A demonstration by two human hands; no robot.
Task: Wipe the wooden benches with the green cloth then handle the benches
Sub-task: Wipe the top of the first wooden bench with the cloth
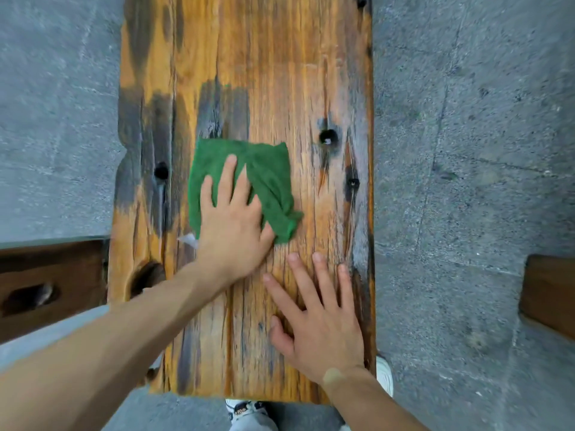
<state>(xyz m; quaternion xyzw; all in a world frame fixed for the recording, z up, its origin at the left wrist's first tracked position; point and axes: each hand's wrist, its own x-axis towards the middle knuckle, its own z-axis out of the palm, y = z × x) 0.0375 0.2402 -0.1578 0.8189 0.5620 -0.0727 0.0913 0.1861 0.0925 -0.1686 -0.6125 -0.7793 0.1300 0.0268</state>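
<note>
At the centre of the view, a long wooden bench (280, 73) runs from 6 o'clock to 12 o'clock, its orange-brown top forming the working surface. Green cloth (267, 181) lies flat near the middle of this surface, slightly toward 9 o'clock of the midline, with one corner bunched toward 4 o'clock. Left hand (231, 225) presses palm-down on the cloth, fingers extended and slightly spread, gripping nothing; its forearm enters from 8 o'clock. Right hand (320, 325) rests flat on bare wood at 5 o'clock of the cloth, fingers straight and splayed, apart from the cloth and holding nothing. Dark weathered patches mark the board toward 9 o'clock and 12 o'clock of the cloth. Round holes (328, 137) pierce the wood at 2 o'clock and 9 o'clock of the cloth. Grey stone floor (466, 150) flanks the bench on both sides. A second wooden bench (46, 284) shows at 8 o'clock of the frame, and another wooden piece (550, 293) at 4 o'clock. A white shoe (384, 374) appears beside the near bench corner at 5 o'clock.
</note>
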